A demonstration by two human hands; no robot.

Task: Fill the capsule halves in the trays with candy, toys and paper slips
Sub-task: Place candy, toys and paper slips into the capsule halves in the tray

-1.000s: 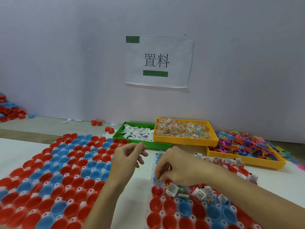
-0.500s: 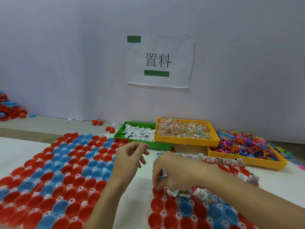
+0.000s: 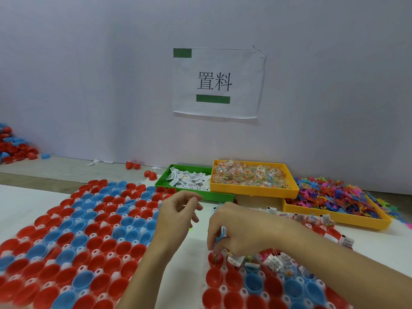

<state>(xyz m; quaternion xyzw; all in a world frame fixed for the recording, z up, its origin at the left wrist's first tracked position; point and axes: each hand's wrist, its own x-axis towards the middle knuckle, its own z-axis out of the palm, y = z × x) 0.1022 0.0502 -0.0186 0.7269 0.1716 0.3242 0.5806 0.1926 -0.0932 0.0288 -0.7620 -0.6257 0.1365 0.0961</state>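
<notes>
Two hands work my tray; right hand [image 3: 240,230] pinches candy into a red capsule half [image 3: 215,259]; left hand [image 3: 178,210] hovers, fingers loosely curled, holding nothing I can see.

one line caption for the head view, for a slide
Right hand lowers candy into a red capsule half; left hand hovers beside it.

Your right hand [image 3: 240,230] curls fingers-down over a red capsule half [image 3: 215,258]; your left hand [image 3: 178,210] hovers left of it, fingertips pinched.
</notes>
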